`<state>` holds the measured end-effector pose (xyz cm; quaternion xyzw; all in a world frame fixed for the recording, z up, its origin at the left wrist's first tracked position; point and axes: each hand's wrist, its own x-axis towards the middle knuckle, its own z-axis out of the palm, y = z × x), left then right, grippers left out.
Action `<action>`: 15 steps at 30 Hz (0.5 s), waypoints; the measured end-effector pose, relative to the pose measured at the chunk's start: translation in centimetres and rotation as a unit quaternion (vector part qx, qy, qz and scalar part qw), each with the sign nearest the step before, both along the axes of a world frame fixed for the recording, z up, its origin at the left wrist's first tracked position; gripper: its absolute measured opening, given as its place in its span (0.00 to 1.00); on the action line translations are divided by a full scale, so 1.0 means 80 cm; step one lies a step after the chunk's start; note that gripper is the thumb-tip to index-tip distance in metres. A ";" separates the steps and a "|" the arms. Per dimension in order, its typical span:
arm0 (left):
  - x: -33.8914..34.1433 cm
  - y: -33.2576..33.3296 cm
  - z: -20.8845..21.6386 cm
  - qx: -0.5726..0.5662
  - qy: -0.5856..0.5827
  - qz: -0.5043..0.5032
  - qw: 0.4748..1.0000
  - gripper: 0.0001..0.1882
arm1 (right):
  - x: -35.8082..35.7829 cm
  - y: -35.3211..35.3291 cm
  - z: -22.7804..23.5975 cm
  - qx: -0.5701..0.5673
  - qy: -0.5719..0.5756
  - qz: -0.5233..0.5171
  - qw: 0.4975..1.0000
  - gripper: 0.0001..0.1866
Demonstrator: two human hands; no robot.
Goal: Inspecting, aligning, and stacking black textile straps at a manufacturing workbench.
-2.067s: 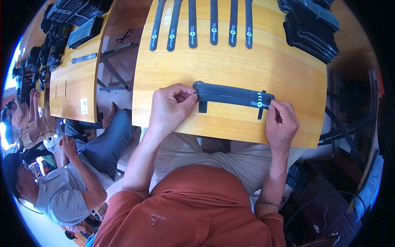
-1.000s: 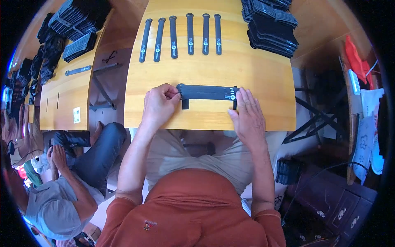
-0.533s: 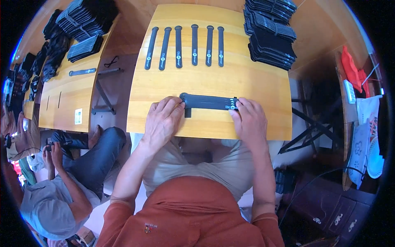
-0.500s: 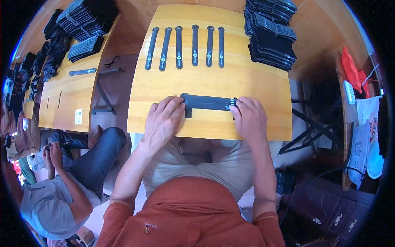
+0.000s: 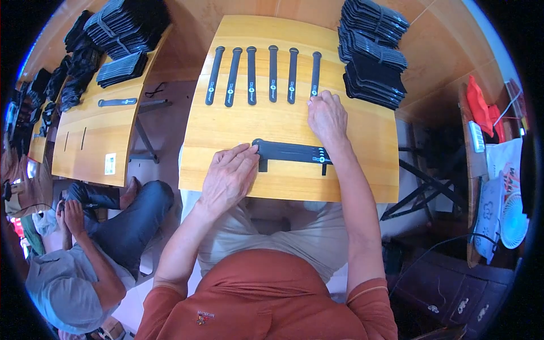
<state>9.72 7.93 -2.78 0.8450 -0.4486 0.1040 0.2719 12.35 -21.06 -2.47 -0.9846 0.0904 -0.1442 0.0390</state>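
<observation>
Near the front edge of the wooden table lies a sideways stack of dark grey straps (image 5: 290, 151), each rounded at one end. My left hand (image 5: 229, 175) grips the stack's left end between thumb and fingers. A dark strip (image 5: 324, 169) sticks out from under the stack's right end. Farther back, several matching straps lie upright in a row, such as this leftmost strap (image 5: 215, 76). My right hand (image 5: 328, 118) has its fingers closed on the near end of the rightmost strap (image 5: 316, 71), which tilts slightly; the fingers partly hide that end.
Banded piles of black straps (image 5: 374, 79) stand at the table's back right corner. On the left, another table (image 5: 96, 153) carries more black bundles and a single strap (image 5: 118, 102). A person (image 5: 73, 277) sits beside it. A small fan (image 5: 514, 221) is at the right.
My right hand has left the stack's right end and reached forward to the rightmost strap in the row, whose far end has shifted right. My left hand stays at the stack.
</observation>
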 end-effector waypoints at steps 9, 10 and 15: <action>0.001 0.000 0.002 -0.009 -0.016 -0.003 1.000 0.14 | -0.039 -0.022 -0.007 -0.093 -0.001 0.006 0.996 0.09; 0.001 0.001 0.001 -0.006 -0.012 -0.002 1.000 0.15 | -0.045 -0.022 -0.003 -0.085 -0.017 -0.009 0.996 0.09; 0.000 0.002 0.001 -0.001 -0.008 -0.004 1.000 0.16 | -0.105 -0.010 0.032 -0.036 -0.097 -0.069 0.992 0.08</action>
